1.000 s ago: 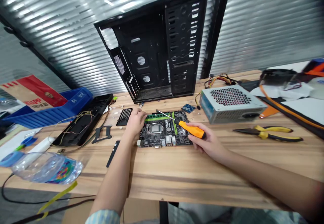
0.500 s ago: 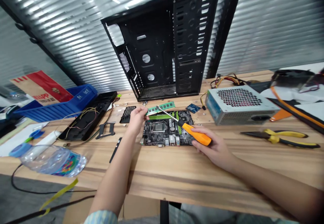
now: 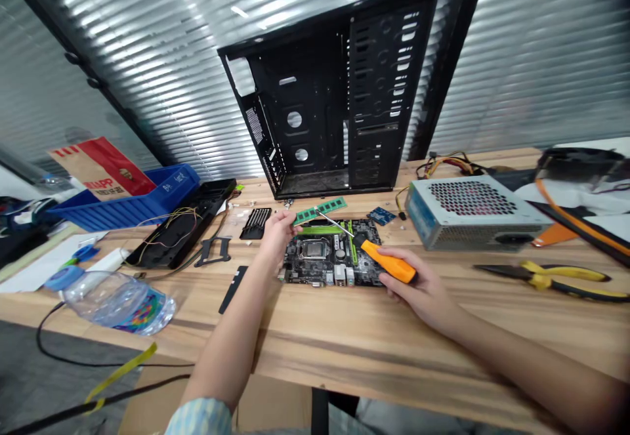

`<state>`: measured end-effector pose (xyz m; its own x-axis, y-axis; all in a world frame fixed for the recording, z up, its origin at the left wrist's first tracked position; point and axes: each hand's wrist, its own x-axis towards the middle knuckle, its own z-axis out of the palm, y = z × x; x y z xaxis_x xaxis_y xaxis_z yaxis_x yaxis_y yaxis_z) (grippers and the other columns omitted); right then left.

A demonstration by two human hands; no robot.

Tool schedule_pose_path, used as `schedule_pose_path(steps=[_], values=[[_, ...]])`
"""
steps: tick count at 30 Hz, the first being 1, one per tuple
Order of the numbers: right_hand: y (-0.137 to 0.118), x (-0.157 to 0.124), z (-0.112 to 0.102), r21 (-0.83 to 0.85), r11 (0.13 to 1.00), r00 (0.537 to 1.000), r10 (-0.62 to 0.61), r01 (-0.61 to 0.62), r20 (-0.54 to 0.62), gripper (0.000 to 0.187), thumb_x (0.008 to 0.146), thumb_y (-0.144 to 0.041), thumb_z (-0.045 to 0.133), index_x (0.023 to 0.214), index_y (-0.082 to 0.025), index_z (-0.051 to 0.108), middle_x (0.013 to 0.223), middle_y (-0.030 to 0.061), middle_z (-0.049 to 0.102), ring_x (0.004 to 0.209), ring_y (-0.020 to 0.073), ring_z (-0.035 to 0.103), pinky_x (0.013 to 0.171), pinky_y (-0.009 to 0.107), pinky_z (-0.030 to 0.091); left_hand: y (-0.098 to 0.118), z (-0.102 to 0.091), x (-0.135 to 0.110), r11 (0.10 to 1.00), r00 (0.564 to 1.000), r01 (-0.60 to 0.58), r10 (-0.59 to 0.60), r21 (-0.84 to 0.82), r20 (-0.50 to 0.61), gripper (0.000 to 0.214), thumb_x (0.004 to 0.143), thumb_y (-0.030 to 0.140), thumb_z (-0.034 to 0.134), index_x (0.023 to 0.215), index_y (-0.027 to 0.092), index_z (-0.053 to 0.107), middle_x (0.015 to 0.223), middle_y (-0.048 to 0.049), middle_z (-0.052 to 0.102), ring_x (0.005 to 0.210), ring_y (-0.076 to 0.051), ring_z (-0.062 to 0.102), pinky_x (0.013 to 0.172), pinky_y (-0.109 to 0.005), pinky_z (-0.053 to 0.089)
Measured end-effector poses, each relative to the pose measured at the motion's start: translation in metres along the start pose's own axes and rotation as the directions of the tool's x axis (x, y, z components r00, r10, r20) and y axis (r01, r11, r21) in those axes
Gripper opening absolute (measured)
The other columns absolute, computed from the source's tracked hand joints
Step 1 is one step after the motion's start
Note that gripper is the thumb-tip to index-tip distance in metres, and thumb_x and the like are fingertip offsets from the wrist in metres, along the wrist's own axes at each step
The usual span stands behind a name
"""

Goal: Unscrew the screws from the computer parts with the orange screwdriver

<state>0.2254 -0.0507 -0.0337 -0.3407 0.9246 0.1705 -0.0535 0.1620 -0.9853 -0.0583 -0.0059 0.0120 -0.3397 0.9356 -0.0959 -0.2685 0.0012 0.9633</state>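
Your left hand (image 3: pixel 278 237) has its fingers drawn together on the near end of a green memory stick (image 3: pixel 319 211), which sits just above the top edge of the motherboard (image 3: pixel 332 258), and that stick is what's in hand at this moment. Your right hand (image 3: pixel 416 284) is clamped around the orange handle of a screwdriver (image 3: pixel 388 262), its thin shaft reaching across the board toward the stick (whether the tip touches the stick, you can't tell from here). The board lies flat on the wooden table (image 3: pixel 344 350), between your hands, and the shaft is the one thing crossing above it. Around you, an open black computer case (image 3: pixel 315 120) stands beyond the board, with a small blue circuit board (image 3: pixel 381 215) just in front of it. To the right are a power supply (image 3: pixel 472 215) and yellow-handled pliers (image 3: pixel 546 279); to the left, a blue crate (image 3: pixel 128 202) and a water bottle (image 3: pixel 115 302) — all well apart from your hands.
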Motion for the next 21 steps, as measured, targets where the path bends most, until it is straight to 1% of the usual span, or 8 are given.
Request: schedule_pose_path(steps=[3, 9, 12, 14, 15, 16, 18, 21], values=[[-0.0018, 0.0019, 0.0007, -0.018, 1.000, 1.000, 0.004, -0.004, 0.007, 0.040, 0.079, -0.041, 0.072, 0.113, -0.023, 0.062, 0.103, 0.0066, 0.063, 0.054, 0.0085, 0.053, 0.051, 0.026, 0.049, -0.0002, 0.0008, -0.0004, 0.999, 0.999, 0.033, -0.034, -0.035, -0.008, 0.020, 0.069, 0.020, 0.074, 0.073, 0.015, 0.055, 0.059, 0.0023, 0.058, 0.049, -0.008, 0.058, 0.049, -0.018, 0.040], [-0.0024, 0.0031, 0.0010, -0.012, 1.000, 1.000, 0.015, -0.015, 0.017, 0.041, 0.078, -0.039, 0.072, 0.113, -0.021, 0.061, 0.103, 0.0073, 0.064, 0.052, 0.0078, 0.054, 0.049, 0.026, 0.048, 0.0013, 0.0032, -0.0018, 0.986, 0.992, 0.120, -0.123, -0.119, -0.012, 0.017, 0.074, 0.014, 0.069, 0.074, 0.016, 0.053, 0.059, 0.0025, 0.059, 0.050, -0.008, 0.059, 0.048, -0.017, 0.041], [0.0012, 0.0038, 0.0010, 0.026, 0.999, 0.999, 0.024, -0.025, 0.030, 0.041, 0.079, -0.040, 0.071, 0.113, -0.021, 0.061, 0.116, 0.0100, 0.061, 0.052, 0.0065, 0.055, 0.049, 0.026, 0.049, 0.0020, 0.0046, -0.0027, 0.977, 0.986, 0.166, -0.168, -0.137, 0.000, 0.010, 0.077, 0.011, 0.066, 0.080, 0.015, 0.057, 0.063, -0.0005, 0.064, 0.049, -0.009, 0.060, 0.048, -0.017, 0.043], [0.0033, 0.0044, 0.0014, 0.056, 0.998, 1.000, 0.016, -0.017, 0.022, 0.041, 0.079, -0.042, 0.070, 0.113, -0.021, 0.060, 0.127, 0.0123, 0.055, 0.052, 0.0055, 0.056, 0.047, 0.026, 0.050, 0.0025, 0.0054, -0.0038, 0.972, 0.982, 0.191, -0.190, -0.140, 0.021, 0.010, 0.078, 0.008, 0.065, 0.086, 0.014, 0.062, 0.066, -0.0026, 0.066, 0.051, -0.009, 0.061, 0.049, -0.017, 0.044], [0.0037, 0.0046, 0.0017, 0.070, 0.997, 1.000, 0.011, -0.012, 0.012, 0.041, 0.079, -0.042, 0.070, 0.112, -0.021, 0.060, 0.128, 0.0128, 0.055, 0.052, 0.0053, 0.057, 0.047, 0.025, 0.049, 0.0030, 0.0057, -0.0046, 0.969, 0.980, 0.200, -0.197, -0.142, 0.035, 0.011, 0.078, 0.008, 0.064, 0.087, 0.013, 0.063, 0.067, -0.0033, 0.067, 0.052, -0.009, 0.062, 0.050, -0.018, 0.045], [0.0038, 0.0047, 0.0019, 0.083, 0.997, 1.000, 0.006, -0.006, -0.002, 0.041, 0.079, -0.042, 0.070, 0.112, -0.021, 0.060, 0.125, 0.0125, 0.056, 0.051, 0.0052, 0.057, 0.046, 0.025, 0.049, 0.0036, 0.0060, -0.0054, 0.968, 0.978, 0.206, -0.201, -0.145, 0.048, 0.010, 0.079, 0.007, 0.063, 0.087, 0.013, 0.065, 0.068, -0.0037, 0.067, 0.053, -0.009, 0.063, 0.051, -0.018, 0.046], [0.0029, 0.0046, 0.0019, 0.105, 0.994, 1.000, -0.005, 0.008, -0.030, 0.042, 0.079, -0.041, 0.070, 0.113, -0.020, 0.059, 0.107, 0.0087, 0.062, 0.049, 0.0058, 0.056, 0.046, 0.024, 0.048, 0.0055, 0.0064, -0.0073, 0.965, 0.977, 0.211, -0.202, -0.156, 0.071, 0.008, 0.081, 0.008, 0.062, 0.086, 0.012, 0.067, 0.069, -0.0043, 0.068, 0.057, -0.009, 0.065, 0.055, -0.018, 0.049], [0.0012, 0.0047, 0.0000, 0.126, 0.991, 0.996, -0.031, 0.040, -0.078, 0.042, 0.079, -0.041, 0.071, 0.114, -0.021, 0.058, 0.083, 0.0010, 0.061, 0.050, 0.0081, 0.056, 0.045, 0.023, 0.047, 0.0075, 0.0060, -0.0089, 0.963, 0.979, 0.196, -0.182, -0.184, 0.093, 0.005, 0.082, 0.014, 0.064, 0.084, 0.012, 0.068, 0.071, -0.0041, 0.070, 0.065, -0.010, 0.067, 0.062, -0.019, 0.051]])
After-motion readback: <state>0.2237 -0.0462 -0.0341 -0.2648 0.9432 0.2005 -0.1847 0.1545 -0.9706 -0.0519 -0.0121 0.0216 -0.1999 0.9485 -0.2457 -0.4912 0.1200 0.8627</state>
